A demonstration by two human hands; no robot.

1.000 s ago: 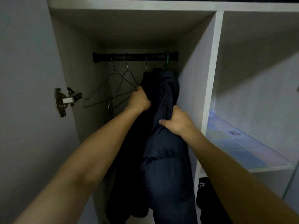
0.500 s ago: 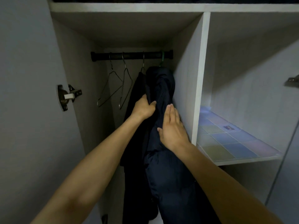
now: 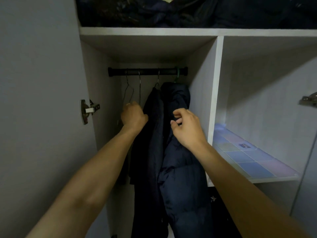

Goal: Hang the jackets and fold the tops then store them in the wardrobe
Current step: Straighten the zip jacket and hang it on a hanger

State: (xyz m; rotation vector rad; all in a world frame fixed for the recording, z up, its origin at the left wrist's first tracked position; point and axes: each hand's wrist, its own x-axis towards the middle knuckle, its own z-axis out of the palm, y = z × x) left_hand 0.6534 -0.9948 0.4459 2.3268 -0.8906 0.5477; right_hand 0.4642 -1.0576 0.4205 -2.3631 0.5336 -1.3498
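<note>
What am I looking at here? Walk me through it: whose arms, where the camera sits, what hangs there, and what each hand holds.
No machine here: a person wears a camera on the head, looking forward and down at their own arms. They face an open wardrobe. From its black rod hang two dark jackets and empty wire hangers. The left hand is curled at a wire hanger, seemingly gripping it. The right hand hovers loosely at the puffy jacket, holding nothing. A pastel-tiled shelf sits to the right.

Two dark jackets (image 3: 154, 127) (image 3: 180, 152) and seemingly two empty wire hangers (image 3: 128, 93) (image 3: 139, 90) on one rail (image 3: 147, 71); two hands (image 3: 133, 116) (image 3: 187, 127).
</note>
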